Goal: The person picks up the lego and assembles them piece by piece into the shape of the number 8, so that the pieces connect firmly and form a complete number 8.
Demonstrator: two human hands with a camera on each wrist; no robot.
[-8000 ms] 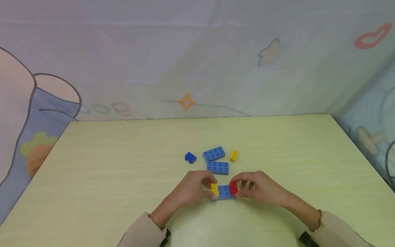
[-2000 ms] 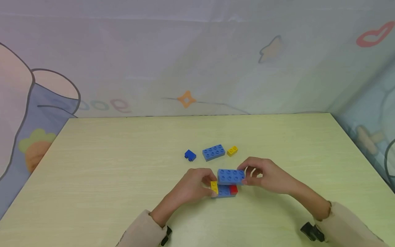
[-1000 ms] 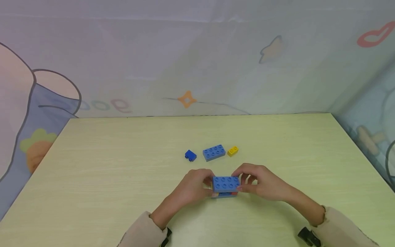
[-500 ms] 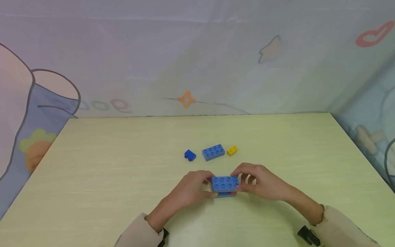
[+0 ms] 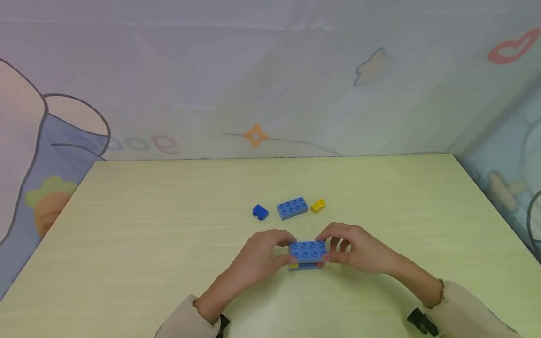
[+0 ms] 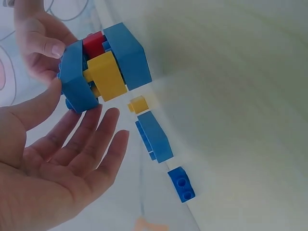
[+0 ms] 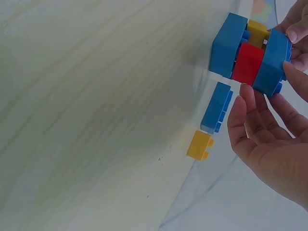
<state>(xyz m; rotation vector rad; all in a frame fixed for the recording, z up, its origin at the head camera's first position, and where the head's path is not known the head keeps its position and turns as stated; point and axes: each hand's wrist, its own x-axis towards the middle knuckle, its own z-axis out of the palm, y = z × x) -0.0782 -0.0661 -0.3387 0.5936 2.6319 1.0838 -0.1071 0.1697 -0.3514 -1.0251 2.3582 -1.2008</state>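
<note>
In the head view, a small stack of toy building bricks stands near the table's front middle. Its upper blue eight-stud brick [image 5: 307, 252] spans a yellow brick [image 6: 108, 76] at the left end and a red brick [image 7: 248, 63] at the right. Under those lies another blue brick [image 6: 127, 57]. The yellow brick's studs show in a gap beneath the upper brick. My left hand [image 5: 259, 257] holds the upper brick's left end between thumb and fingertips. At its right end, my right hand [image 5: 359, 249] pinches the same brick.
Behind the stack lie a dark blue brick [image 5: 260, 212], another blue eight-stud brick [image 5: 292, 208] and a small yellow brick [image 5: 318, 206]. A printed cloth [image 5: 270, 84] hangs behind the table's [image 5: 169, 225] far edge.
My right hand has left the red brick, taken a blue brick from behind and set it over the yellow and red ones. My left hand has shifted from the yellow brick to this upper brick.
</note>
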